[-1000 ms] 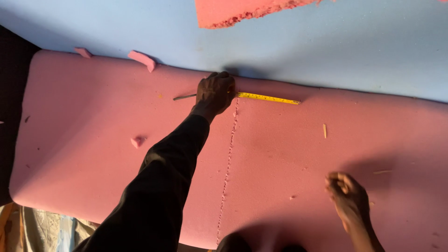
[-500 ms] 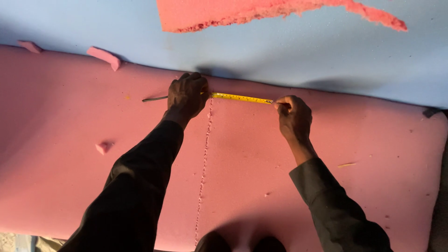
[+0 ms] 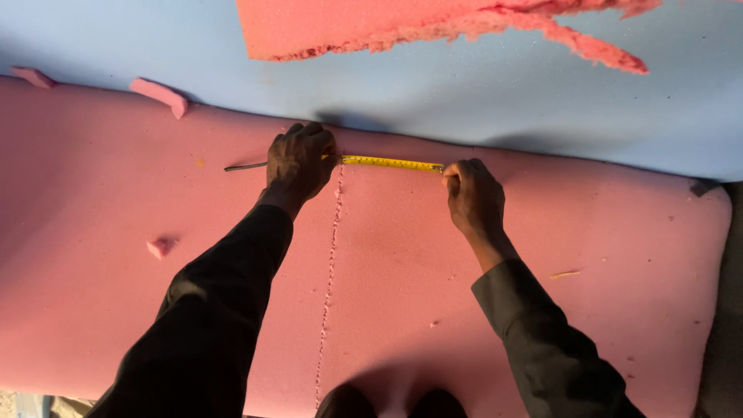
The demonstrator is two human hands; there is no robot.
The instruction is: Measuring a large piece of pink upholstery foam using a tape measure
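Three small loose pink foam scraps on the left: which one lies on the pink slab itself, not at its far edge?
The small scrap left of the left hand's sleeve, alone on the pink foam slab. The other two scraps sit at the far edge by the blue sheet.

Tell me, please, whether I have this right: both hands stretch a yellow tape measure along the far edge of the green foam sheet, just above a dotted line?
Not quite: the foam sheet is pink, not green, as the head view shows. The rest holds: the left hand and right hand stretch the yellow tape measure along its far edge, just above the dotted line.
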